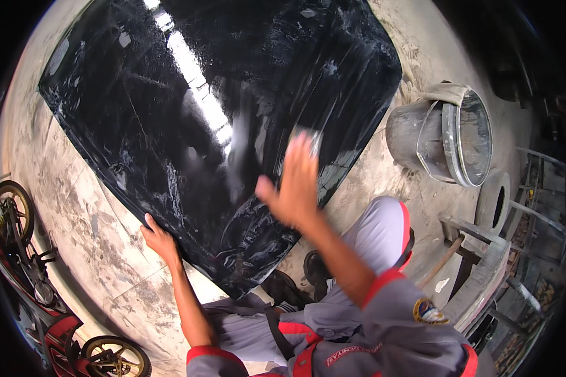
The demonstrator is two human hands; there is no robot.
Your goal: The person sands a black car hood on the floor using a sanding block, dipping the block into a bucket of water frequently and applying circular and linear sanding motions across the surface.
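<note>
A large glossy black panel, like a car bonnet, lies before me with pale scuffs and whitish smears over its surface. My right hand is laid flat on its right half, thumb spread away and fingers pointing forward, blurred by motion. Under those fingertips shows a small pale grey piece, too smeared to name, pressed against the panel. At the near left edge, my left hand grips the rim of the panel, one finger stretched up along it; part of its fingers is hidden.
To the right a dirty grey bucket lies tilted, a cloth over its rim. Behind it are a tyre and metal frames. A red and black motorcycle stands at the left. My bent knee is beside the panel.
</note>
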